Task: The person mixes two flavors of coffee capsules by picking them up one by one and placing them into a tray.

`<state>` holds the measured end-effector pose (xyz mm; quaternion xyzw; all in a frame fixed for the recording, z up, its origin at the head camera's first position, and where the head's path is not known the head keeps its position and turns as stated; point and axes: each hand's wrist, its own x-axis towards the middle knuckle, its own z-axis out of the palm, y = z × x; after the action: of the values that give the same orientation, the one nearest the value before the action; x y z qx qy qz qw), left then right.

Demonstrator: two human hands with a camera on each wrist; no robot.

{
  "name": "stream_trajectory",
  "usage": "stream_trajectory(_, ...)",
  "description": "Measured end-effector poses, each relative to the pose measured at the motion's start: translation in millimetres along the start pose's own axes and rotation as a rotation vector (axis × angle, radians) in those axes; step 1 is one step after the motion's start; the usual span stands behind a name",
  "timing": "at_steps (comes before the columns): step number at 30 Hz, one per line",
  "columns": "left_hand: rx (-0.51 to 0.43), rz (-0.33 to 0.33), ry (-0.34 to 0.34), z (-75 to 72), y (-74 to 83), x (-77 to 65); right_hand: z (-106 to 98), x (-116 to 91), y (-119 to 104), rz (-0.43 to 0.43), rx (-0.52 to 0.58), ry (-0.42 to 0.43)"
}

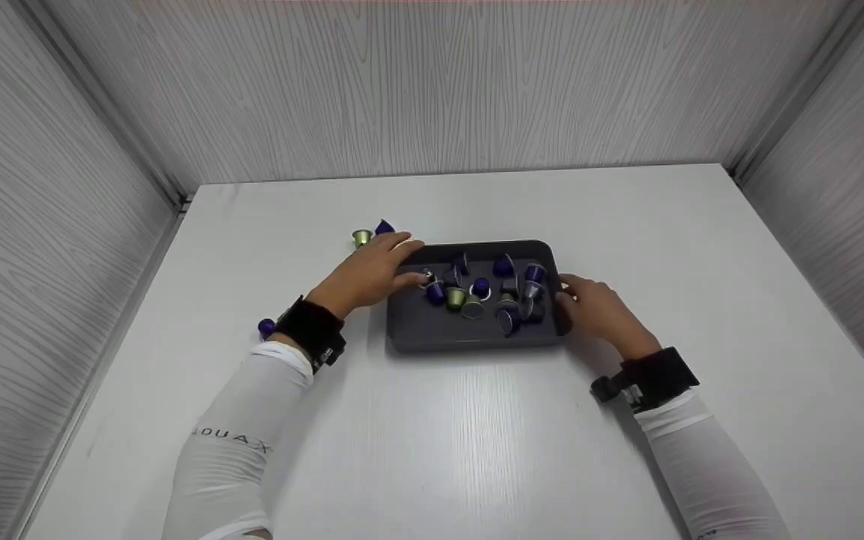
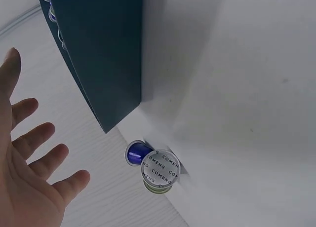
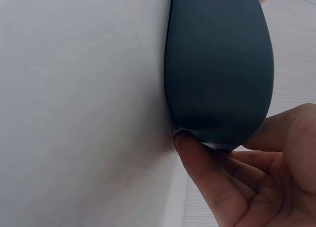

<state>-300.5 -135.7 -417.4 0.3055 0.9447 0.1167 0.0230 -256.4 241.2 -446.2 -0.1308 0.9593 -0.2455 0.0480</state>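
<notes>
A dark grey tray point(image 1: 469, 345) sits on the white table with several blue and green coffee capsules point(image 1: 456, 298) lying in it, some tipped on their sides. My left hand point(image 1: 368, 274) hovers at the tray's left end, fingers spread and thumb over the rim in the head view. Its palm faces the tray in the left wrist view, holding nothing. On the right, my right hand point(image 1: 601, 311) grips the tray's end wall, its fingertips right at the lower edge in the right wrist view. A green capsule point(image 1: 361, 238) and a blue capsule point(image 1: 384, 227) lie beyond my left hand.
Another blue capsule point(image 1: 266, 328) lies beside my left wristband, partly hidden. Grey wood-grain panels point(image 1: 432, 90) enclose the table point(image 1: 432, 450) at the back and both sides.
</notes>
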Motion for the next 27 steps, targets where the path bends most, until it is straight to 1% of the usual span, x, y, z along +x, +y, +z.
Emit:
stream_trajectory(6, 0.011, -0.006, 0.02, 2.9, -14.3, -14.6, 0.7, -0.7, 1.1, -0.009, -0.011, 0.01)
stream_trajectory(9, 0.0, -0.013, 0.035, 4.2, -21.6, -23.1, 1.1, -1.6, 1.4, -0.012, -0.013, 0.019)
stream_trajectory(15, -0.003, -0.047, 0.065, 6.5, -36.2, -42.5, 1.1, 0.0, 1.2, 0.0, -0.013, 0.007)
stream_trajectory(23, -0.012, -0.122, 0.051, 4.6, -52.6, -69.2, 0.3, 1.4, 1.4, -0.002, -0.016, 0.012)
stream_trajectory(27, -0.027, -0.163, 0.023, 3.0, -60.9, -84.6, 0.5, 1.4, 1.3, -0.006, -0.014, 0.01)
